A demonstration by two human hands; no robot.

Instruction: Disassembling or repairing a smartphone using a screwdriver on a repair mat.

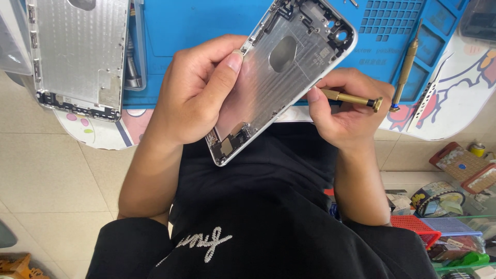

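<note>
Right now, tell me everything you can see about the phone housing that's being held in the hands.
The phone housing is a silvery metal back shell with its bare inner face up. It has rounded corners, an oval cut-out near the middle and small dark parts at both ends. It is tilted diagonally above the lap at the edge of the blue mat. The left hand grips its long edge, thumb on the inner face. The right hand meets the opposite edge, holding a brass-coloured screwdriver.

We count two silver phone housings: one held (289,67), one lying on the worktop (77,51). We count two brass screwdrivers: one gripped (351,98), one resting on the single blue mat (405,67).
</note>
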